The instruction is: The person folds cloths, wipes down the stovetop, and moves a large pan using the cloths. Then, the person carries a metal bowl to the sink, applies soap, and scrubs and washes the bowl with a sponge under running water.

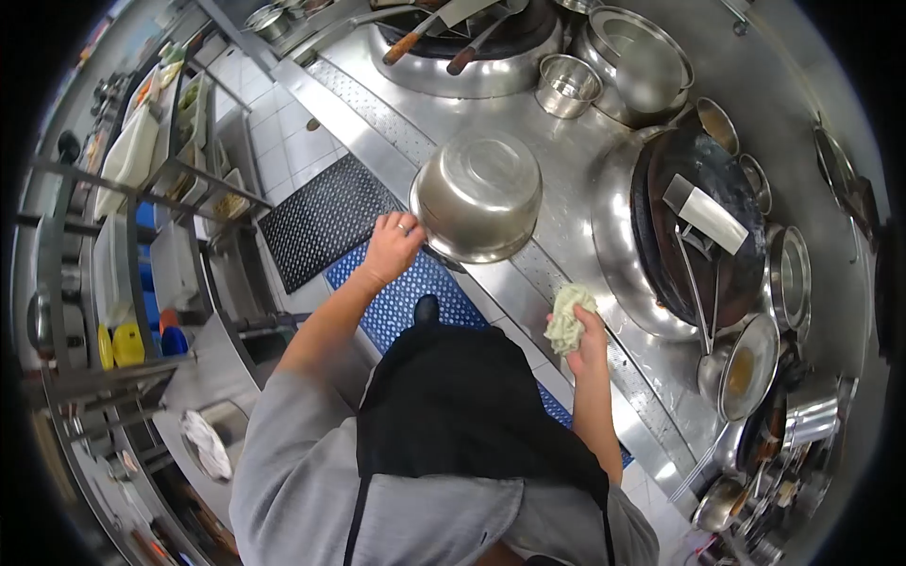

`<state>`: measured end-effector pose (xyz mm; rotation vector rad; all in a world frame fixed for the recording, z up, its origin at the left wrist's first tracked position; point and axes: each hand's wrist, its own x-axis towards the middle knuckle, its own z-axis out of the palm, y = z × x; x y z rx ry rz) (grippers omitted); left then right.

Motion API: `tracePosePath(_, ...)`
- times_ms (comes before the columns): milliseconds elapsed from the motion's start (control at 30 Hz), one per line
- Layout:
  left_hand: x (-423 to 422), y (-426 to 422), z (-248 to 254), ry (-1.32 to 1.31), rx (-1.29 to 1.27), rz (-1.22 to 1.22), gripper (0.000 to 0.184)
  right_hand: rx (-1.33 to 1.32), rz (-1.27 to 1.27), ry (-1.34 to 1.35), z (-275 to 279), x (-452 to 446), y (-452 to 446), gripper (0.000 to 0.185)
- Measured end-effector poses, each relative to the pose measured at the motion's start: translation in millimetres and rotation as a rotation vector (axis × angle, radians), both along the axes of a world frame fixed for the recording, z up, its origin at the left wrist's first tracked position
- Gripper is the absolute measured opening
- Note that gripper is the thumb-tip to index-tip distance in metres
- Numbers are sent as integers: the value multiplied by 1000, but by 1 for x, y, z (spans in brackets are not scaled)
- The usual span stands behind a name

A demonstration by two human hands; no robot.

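A large steel bowl (481, 193) is tilted with its rounded underside facing up, over the front edge of the steel stove counter. My left hand (394, 247), with a ring on one finger, is closed on the bowl's rim at its lower left. To the right of the bowl, my right hand (587, 341) holds a crumpled pale green cloth (570, 319) above the perforated strip of the counter. Bowl and cloth are apart.
At right, a wok (651, 226) holds a cleaver (708, 213) and ladles. Another wok (453, 47) with wooden-handled tools is at the top. A small steel pot (568, 85) stands between them. Shelves with containers (127, 156) line the left; floor mats (326, 217) lie below.
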<state>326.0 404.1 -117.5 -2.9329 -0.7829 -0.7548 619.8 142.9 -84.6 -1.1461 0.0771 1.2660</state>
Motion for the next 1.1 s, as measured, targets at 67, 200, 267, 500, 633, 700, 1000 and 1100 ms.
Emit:
tracePosePath(67,2,14,4,-25,0,-114,11,-23,-72,9,-2,-14,-2,34)
tracePosePath(200,-4,35,-1,50,20,-270,10,-92,-149,-16,-4,-38,-5,35)
tracePosePath(267,-3,40,3,56,55,-320,10,-98,-174,-28,0,-45,-6,34)
tracePosePath(500,60,91,86,-168,238,-557,21,-82,-235,-77,5,-36,-7,30)
tracePosePath(633,162,132,153,-57,153,-413,18,-40,-248,-92,8,-30,-6,29)
tracePosePath(700,209,151,171,15,-84,-377,12,-58,-277,-111,15,-31,-9,28)
tracePosePath(1000,240,194,157,-13,-633,-145,20,-3,-376,-54,16,-28,-55,30)
tracePosePath(1100,217,188,137,-258,-1047,-119,11,77,-398,37,12,-25,-57,38)
